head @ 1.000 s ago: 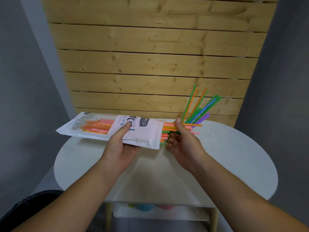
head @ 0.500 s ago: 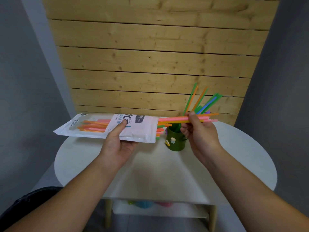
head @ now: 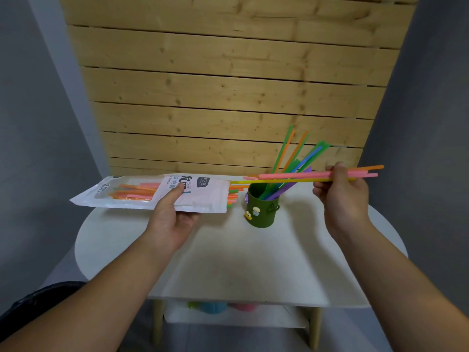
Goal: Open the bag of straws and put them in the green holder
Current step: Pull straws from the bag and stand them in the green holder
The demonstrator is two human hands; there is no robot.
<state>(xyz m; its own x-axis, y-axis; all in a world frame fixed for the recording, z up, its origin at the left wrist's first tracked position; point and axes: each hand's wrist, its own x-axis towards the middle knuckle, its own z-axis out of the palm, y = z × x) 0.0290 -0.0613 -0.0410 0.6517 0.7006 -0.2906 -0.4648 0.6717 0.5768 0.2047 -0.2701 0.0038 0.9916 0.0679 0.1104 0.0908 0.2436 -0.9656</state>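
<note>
My left hand [head: 172,214] holds the white straw bag [head: 142,194] flat above the table's left side, its open end facing right with several straw tips sticking out. My right hand [head: 341,196] pinches a small bunch of pink, orange and yellow straws [head: 304,176], held level above the green holder [head: 261,212]. Their left ends lie just outside the bag's mouth. The holder stands upright on the table and has several green, blue, purple and orange straws [head: 299,158] leaning to the right in it.
The round white table [head: 241,262] stands against a wooden slat wall [head: 228,97]. Grey walls close in on both sides. A lower shelf [head: 228,313] under the table carries coloured objects.
My right hand has drawn the bunch of straws rightwards out of the bag, past the holder. The bag in my left hand has stayed about where it was.
</note>
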